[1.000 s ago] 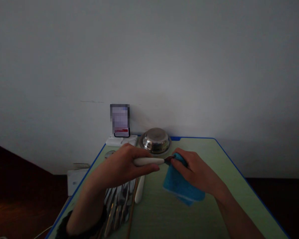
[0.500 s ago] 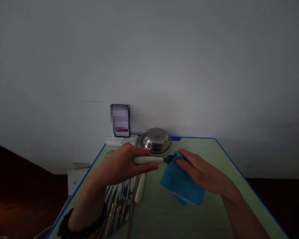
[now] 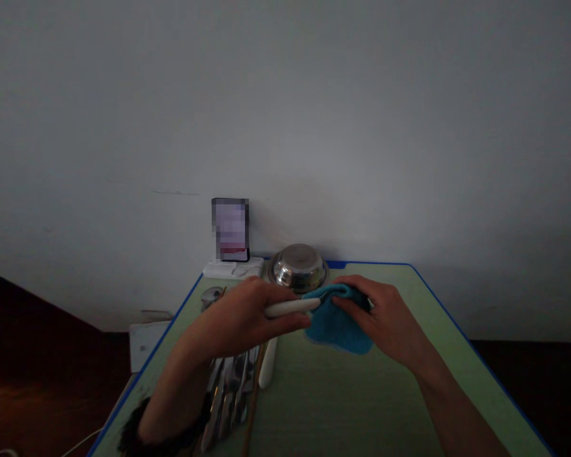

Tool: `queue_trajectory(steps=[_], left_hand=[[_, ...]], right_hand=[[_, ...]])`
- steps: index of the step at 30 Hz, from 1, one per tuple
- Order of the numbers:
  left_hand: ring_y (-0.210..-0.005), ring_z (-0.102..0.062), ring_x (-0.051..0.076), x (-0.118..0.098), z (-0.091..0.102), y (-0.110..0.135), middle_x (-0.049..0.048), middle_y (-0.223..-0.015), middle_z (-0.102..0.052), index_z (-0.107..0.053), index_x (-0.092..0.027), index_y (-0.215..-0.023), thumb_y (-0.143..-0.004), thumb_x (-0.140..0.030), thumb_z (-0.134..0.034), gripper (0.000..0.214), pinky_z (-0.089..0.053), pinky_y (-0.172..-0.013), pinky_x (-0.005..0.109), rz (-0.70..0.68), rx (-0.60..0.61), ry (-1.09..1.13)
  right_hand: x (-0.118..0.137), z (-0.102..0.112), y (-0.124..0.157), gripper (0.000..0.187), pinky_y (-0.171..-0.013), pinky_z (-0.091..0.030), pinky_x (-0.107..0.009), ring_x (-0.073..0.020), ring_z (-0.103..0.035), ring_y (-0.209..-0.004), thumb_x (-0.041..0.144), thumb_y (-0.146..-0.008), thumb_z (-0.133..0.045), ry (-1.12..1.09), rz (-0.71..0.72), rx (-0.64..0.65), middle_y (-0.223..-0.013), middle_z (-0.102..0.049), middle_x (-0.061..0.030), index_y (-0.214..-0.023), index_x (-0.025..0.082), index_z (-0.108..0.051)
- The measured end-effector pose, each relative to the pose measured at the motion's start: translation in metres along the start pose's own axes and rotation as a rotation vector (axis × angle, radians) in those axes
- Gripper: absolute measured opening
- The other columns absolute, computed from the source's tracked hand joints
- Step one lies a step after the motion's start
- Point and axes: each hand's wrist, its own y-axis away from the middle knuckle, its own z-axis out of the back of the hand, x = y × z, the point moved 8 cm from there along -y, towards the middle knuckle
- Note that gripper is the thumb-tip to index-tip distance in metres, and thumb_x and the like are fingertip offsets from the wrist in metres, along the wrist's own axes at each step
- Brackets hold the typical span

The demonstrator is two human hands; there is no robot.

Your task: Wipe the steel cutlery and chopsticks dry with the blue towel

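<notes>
One white-handled utensil (image 3: 291, 308) gripped by left hand (image 3: 247, 312), one blue cloth (image 3: 337, 330) by right hand (image 3: 385, 312); one bowl (image 3: 299, 266) behind.

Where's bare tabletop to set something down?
Bare table: near side, between the lying white handle and right-hand blue edging, under the blue cloth and right arm; back right, between upturned bowl and edging. Crowded: left, cutlery beneath the left hand; back left, phone stand.

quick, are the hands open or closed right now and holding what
Left hand: closed, holding a white handle.
Right hand: closed, holding a blue cloth.
</notes>
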Motion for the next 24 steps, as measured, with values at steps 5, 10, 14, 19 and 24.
queue_trajectory(steps=[5, 10, 14, 19, 24], left_hand=[[-0.047, -0.041, 0.007, 0.002, -0.006, 0.001, -0.0039, -0.051, -0.051, -0.062, -0.016, -0.069, -0.080, -0.051, -0.046, 0.040, -0.025, -0.045, 0.019, -0.020, 0.053, -0.060], [-0.049, -0.043, 0.007, 0.001, -0.003, 0.001, -0.0036, -0.053, -0.051, -0.063, -0.016, -0.071, -0.081, -0.052, -0.044, 0.041, -0.026, -0.046, 0.019, -0.016, 0.037, -0.054], [-0.050, -0.044, 0.007, 0.005, 0.007, 0.005, -0.0043, -0.053, -0.052, -0.063, -0.017, -0.077, -0.082, -0.049, -0.044, 0.037, -0.029, -0.047, 0.019, 0.012, 0.011, -0.014], [-0.050, -0.046, 0.007, 0.007, 0.009, 0.007, -0.0044, -0.055, -0.053, -0.064, -0.019, -0.083, -0.082, -0.049, -0.045, 0.035, -0.030, -0.049, 0.018, 0.018, 0.024, -0.024], [-0.057, -0.050, 0.009, -0.004, -0.007, 0.001, -0.0035, -0.063, -0.059, -0.065, -0.021, -0.083, -0.080, -0.048, -0.048, 0.032, -0.032, -0.053, 0.019, -0.027, 0.093, -0.079]], right_hand=[[0.002, -0.019, 0.004, 0.020, -0.073, -0.044, -0.029, -0.0157, -0.061, -0.082, 0.029, -0.083, -0.050, 0.021, 0.063, 0.221, -0.093, -0.067, 0.0005, -0.101, 0.025, -0.060], [0.002, -0.013, 0.003, 0.022, -0.070, -0.045, -0.027, -0.0151, -0.061, -0.079, 0.033, -0.084, -0.048, -0.012, 0.045, 0.207, -0.091, -0.068, 0.0006, -0.100, 0.025, -0.061], [-0.004, 0.007, 0.001, 0.024, -0.069, -0.046, -0.027, -0.0152, -0.061, -0.080, 0.035, -0.085, -0.047, -0.074, 0.007, 0.122, -0.094, -0.068, 0.0010, -0.103, 0.026, -0.061], [-0.005, 0.011, 0.002, 0.030, -0.081, -0.045, -0.030, -0.0173, -0.060, -0.094, 0.036, -0.085, -0.048, -0.110, -0.013, 0.128, -0.103, -0.066, 0.0015, -0.112, 0.029, -0.057], [0.009, -0.019, 0.007, 0.034, -0.084, -0.045, -0.030, -0.0168, -0.060, -0.096, 0.035, -0.086, -0.045, -0.078, 0.060, 0.333, -0.110, -0.064, 0.0004, -0.118, 0.028, -0.053]])
